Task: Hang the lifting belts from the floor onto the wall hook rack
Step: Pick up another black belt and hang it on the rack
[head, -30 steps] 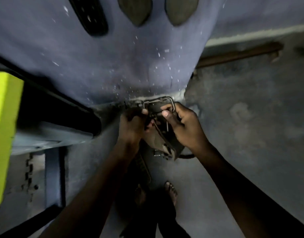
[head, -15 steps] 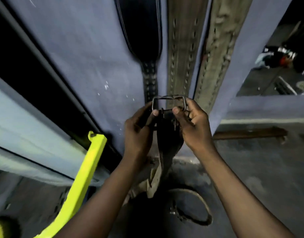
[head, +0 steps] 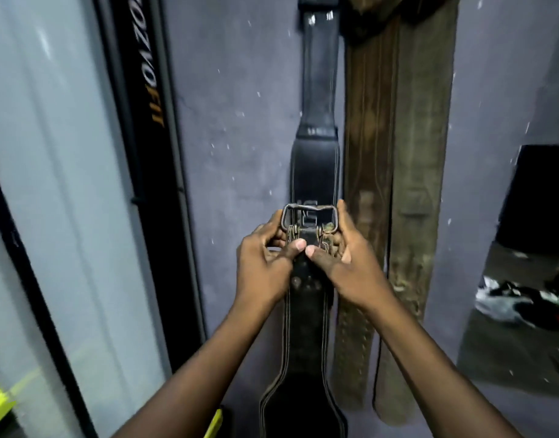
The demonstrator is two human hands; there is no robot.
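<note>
Belt (head: 306, 336) in both hands, in front of the wall (head: 240, 121): black leather with pale stitching, buckle end uppermost. Gripped just under the metal buckle (head: 309, 216), left hand (head: 265, 267) on the left edge, right hand (head: 350, 270) on the right edge, both clamped tight on the strap. Thumbs (head: 298, 245) pressed side by side on the front of the strap, tips nearly touching. Fingers curled round behind, with one right finger up along the buckle's right side. Buckle frame clear above the thumbs. Below the grip, hangs straight down between the forearms and widens toward the bottom of the view; lower end out of sight.

Directly behind the buckle, a second black belt (head: 319, 105) hanging flat on the wall, top end at a dark mount (head: 317, 3) at the upper edge of the view; hook itself too dark to make out. Whether buckle and black belt touch, impossible to tell. Just right of it, two brown belts (head: 369, 121) hanging side by side, partly behind the right hand. Left of the wall, a black post (head: 145, 105) with orange lettering, then a pale panel (head: 60, 153). Far right, an opening (head: 531, 248) with blurred clutter (head: 518, 298) on the floor.
</note>
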